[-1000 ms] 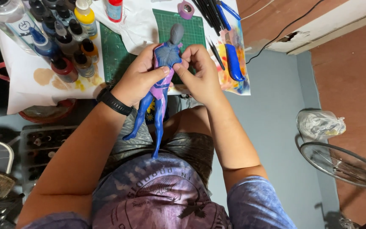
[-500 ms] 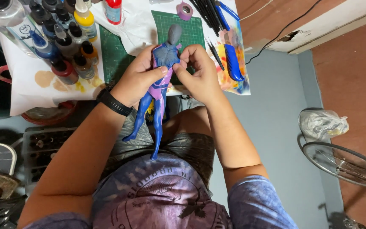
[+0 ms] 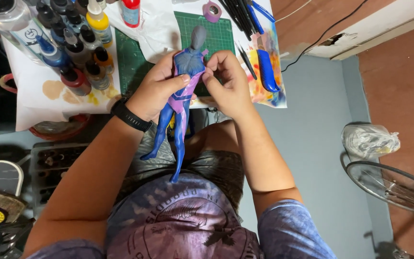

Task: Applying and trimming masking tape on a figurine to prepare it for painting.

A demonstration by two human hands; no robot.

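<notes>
A blue and purple action figure (image 3: 184,91) with a grey head is held over my lap, head toward the table and legs hanging toward me. My left hand (image 3: 155,91) wraps around its torso and waist, with a black watch on the wrist. My right hand (image 3: 228,84) pinches at the figure's right shoulder with fingertips closed on it. The figure's arms are hidden or absent behind my hands.
A green cutting mat (image 3: 216,33) lies on white paper on the table. Several paint bottles (image 3: 80,52) stand at the left, with a roll of purple tape (image 3: 212,10), brushes and blue pliers (image 3: 267,69) at the right. A fan guard (image 3: 394,187) lies on the floor.
The figure and both hands have stayed nearly in place; my right fingers have shifted slightly at the figure's shoulder.
</notes>
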